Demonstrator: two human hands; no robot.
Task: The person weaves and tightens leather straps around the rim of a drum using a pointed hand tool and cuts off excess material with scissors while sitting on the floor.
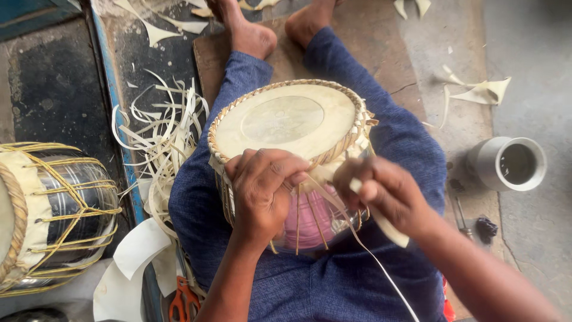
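Head view: a small drum [286, 128] with a pale skin head and braided rim rests in the lap between blue-trousered legs, the left hand [262, 188] curled over its near rim with fingers pressed together, the right hand [381, 191] pinching a pale hide strap [381, 223] that trails toward the viewer. To the left lie a loose heap of hide strips [161, 137], a second laced drum [47, 214] and orange-handled scissors [183, 301]; a grey metal cup [509, 164] stands at right, nothing obstructing the hands.

Cream drum [285, 122] with pink shell; pale straw strips [159, 134]; blue trousers [333, 286]; orange-handled scissors [183, 301]; grey cup [507, 163].
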